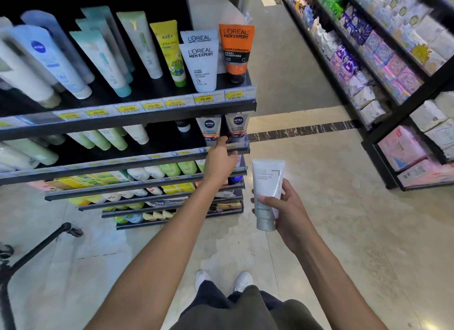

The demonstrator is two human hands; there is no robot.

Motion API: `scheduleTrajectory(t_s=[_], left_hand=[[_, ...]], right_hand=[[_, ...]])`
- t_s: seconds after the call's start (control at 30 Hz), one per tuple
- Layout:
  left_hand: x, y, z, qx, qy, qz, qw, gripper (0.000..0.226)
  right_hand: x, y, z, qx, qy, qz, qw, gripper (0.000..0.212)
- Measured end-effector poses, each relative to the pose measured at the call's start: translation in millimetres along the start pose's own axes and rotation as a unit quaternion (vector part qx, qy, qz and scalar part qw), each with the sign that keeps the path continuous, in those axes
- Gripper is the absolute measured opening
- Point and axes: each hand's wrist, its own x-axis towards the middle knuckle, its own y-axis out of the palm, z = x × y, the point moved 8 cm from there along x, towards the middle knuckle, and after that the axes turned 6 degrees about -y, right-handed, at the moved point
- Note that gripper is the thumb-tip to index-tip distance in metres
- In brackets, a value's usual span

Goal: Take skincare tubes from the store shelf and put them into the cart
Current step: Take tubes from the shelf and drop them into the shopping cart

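Skincare tube (267, 189) clasped in right hand (290, 211), left hand (221, 157), grip unclear, reaches mid-frame Nivea tubes (222, 129), risking toppling them.

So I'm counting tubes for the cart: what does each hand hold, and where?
The right hand grips a white tube around its lower half; the left hand reaches the shelf, holding nothing.

White Innisfree tube (267, 193) with a silver-grey cap, held cap-down and nearly upright in front of the shelf unit (152, 110), clear of it. Two grey Nivea Men tubes (211, 129) stand cap-down, side by side, at the right end of the second shelf. Above them stand an orange L'Oréal tube (235, 52) and two white L'Oréal tubes (202, 64).
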Motion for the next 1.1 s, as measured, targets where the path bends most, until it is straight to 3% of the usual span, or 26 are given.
scheduleTrajectory(t_s=[0.2,0.4,0.7,0.87,1.0,1.1], left_hand=[[-59.8,-51.5,32.7,0.114,0.039,-0.011,0.993,0.043],[-102.3,-116.5,84.2,0.109,0.026,-0.052,0.992,0.043],[-133.0,-210.4,158.4,0.087,0.004,-0.119,0.989,0.042],[-132.8,-263.1,203.1,0.1,0.006,-0.121,0.988,0.042],[-133.7,-305.5,235.0,0.104,0.025,-0.123,0.987,0.044],[-129.3,-329.2,258.4,0.118,0.038,-0.113,0.986,0.046]], right_hand=[[1.4,20.7,12.4,-0.036,-0.007,0.026,0.999,0.066],[1.3,59.9,13.5,-0.037,-0.006,0.07,0.997,0.07],[-20.1,153.9,3.5,-0.042,-0.03,0.104,0.993,0.054],[-37.9,220.4,-14.8,-0.014,-0.04,0.112,0.993,0.055],[-49.8,269.7,-39.1,0.01,-0.042,0.103,0.994,0.072],[-55.8,304.7,-55.3,0.021,-0.044,0.1,0.994,0.066]])
